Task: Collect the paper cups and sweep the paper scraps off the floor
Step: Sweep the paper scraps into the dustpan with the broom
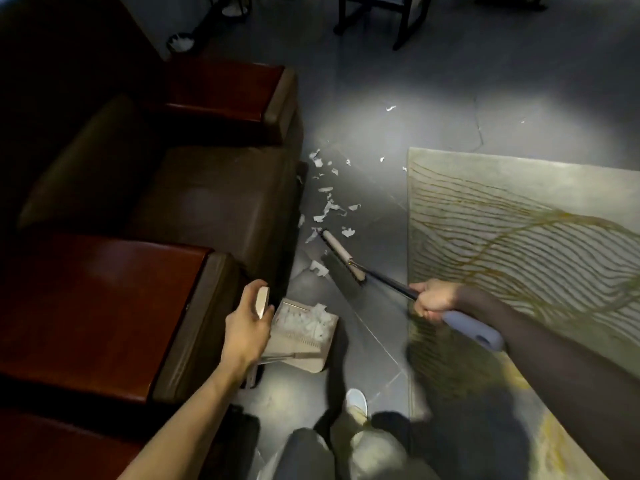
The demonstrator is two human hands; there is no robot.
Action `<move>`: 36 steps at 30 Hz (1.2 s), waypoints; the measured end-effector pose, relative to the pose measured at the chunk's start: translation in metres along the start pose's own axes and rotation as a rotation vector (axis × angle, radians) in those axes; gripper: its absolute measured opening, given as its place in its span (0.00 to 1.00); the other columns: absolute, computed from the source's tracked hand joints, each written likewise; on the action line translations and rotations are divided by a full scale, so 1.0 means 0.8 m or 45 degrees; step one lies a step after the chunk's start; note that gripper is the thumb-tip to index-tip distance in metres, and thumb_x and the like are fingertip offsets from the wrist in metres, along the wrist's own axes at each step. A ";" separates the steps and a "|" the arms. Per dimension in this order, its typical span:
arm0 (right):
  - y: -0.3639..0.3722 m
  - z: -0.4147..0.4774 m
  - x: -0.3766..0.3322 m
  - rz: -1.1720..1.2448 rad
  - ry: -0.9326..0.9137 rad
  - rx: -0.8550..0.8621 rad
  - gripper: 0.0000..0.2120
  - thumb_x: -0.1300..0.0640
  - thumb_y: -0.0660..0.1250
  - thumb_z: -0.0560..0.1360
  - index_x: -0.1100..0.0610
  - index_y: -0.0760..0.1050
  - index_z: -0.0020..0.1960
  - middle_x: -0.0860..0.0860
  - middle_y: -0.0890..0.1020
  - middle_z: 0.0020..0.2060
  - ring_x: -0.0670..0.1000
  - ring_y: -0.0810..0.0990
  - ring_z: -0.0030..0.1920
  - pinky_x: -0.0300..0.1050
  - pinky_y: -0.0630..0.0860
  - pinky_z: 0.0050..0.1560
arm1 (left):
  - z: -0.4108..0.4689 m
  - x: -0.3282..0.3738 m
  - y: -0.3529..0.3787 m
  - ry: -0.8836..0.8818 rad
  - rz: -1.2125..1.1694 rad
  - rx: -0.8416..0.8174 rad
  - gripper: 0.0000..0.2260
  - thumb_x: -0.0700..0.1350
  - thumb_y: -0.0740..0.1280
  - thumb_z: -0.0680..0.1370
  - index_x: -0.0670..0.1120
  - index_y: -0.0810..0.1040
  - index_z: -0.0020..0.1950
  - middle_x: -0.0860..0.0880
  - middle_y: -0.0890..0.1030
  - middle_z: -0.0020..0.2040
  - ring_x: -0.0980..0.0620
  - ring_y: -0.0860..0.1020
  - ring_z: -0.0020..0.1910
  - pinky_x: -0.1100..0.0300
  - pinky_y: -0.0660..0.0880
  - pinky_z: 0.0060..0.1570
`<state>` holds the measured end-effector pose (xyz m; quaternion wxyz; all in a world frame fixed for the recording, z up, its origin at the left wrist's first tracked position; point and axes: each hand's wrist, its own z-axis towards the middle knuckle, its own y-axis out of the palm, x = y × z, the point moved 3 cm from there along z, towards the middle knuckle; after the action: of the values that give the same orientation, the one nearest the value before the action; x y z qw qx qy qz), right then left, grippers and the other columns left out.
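Standing over white shoe, gripping dustpan with left hand and broom with right hand; sweeping paper scraps strewn by sofa. Next, likely: drag them into dustpan.

Dim lounge corner with grey tiled floor.
Brown leather seat at left, between two glossy red-brown wooden tops; pale rug with wavy gold lines at right, lying on the floor; dark chair legs at top.

Lounge or lobby seating area: leather armchairs, patterned rug, tiled floor, wooden chair.
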<state>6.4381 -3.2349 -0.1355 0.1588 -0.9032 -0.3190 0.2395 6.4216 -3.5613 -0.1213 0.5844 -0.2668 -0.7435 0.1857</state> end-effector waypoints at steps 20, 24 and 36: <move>-0.231 0.134 -0.106 0.065 0.036 0.032 0.26 0.69 0.56 0.76 0.55 0.63 0.72 0.53 0.70 0.29 0.46 0.67 0.21 0.34 0.64 0.21 | 0.212 0.080 0.020 -0.183 -0.032 -0.158 0.14 0.43 0.61 0.80 0.59 0.65 0.62 0.43 0.79 0.46 0.53 0.76 0.30 0.65 0.73 0.28; -0.262 0.188 -0.124 -0.193 0.011 0.118 0.21 0.68 0.57 0.73 0.58 0.71 0.64 0.56 0.75 0.30 0.50 0.72 0.24 0.37 0.68 0.24 | 0.214 0.085 0.024 -0.241 0.048 -0.171 0.14 0.43 0.60 0.81 0.60 0.64 0.61 0.44 0.77 0.34 0.51 0.75 0.29 0.63 0.73 0.29; -0.235 0.294 -0.163 -0.598 -0.012 0.003 0.19 0.66 0.56 0.74 0.62 0.69 0.64 0.55 0.78 0.32 0.49 0.75 0.27 0.35 0.69 0.21 | 0.234 0.090 0.035 -0.254 0.109 -0.100 0.16 0.42 0.61 0.80 0.61 0.63 0.60 0.51 0.76 0.41 0.58 0.77 0.35 0.70 0.72 0.32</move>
<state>6.1291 -3.1481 -0.2059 0.2097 -0.8029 -0.5207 0.2007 6.2325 -3.4881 -0.1289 0.4881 -0.3012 -0.7926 0.2069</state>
